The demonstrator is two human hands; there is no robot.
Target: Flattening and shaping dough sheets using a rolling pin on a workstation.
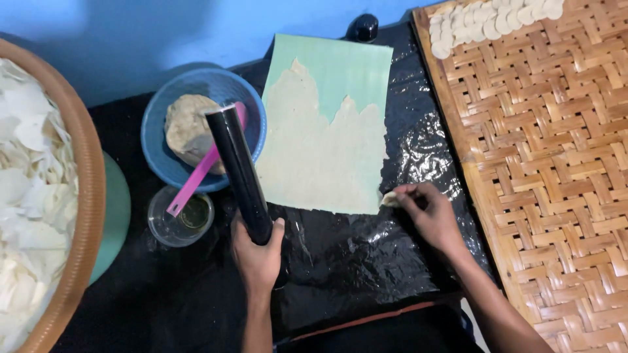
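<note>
Gripped in the left hand (pixel 256 255) is a black cylindrical roller (pixel 239 175), held by its near end with the fingers wrapped tight round it, its far end raised over the blue bowl (pixel 156 131). A small scrap of dough is pinched between thumb and fingertips of the right hand (pixel 428 216), at the near right corner of the thin dough sheet (pixel 320 157). That sheet is spread over a pale green mat (pixel 347 65), which lies on crinkled black plastic (pixel 366 261). In the bowl a lump of dough (pixel 186 127) and a pink spatula (pixel 196 180) are seen; a clear cup (pixel 178 219) stands just beside it. Small pale discs (pixel 487 19) are laid out at the far edge of the woven bamboo tray (pixel 556 183). The corner is best peeled slowly and low, so that the thin sheet is not torn, and the roller is best kept clear of the sheet while the edge is worked
</note>
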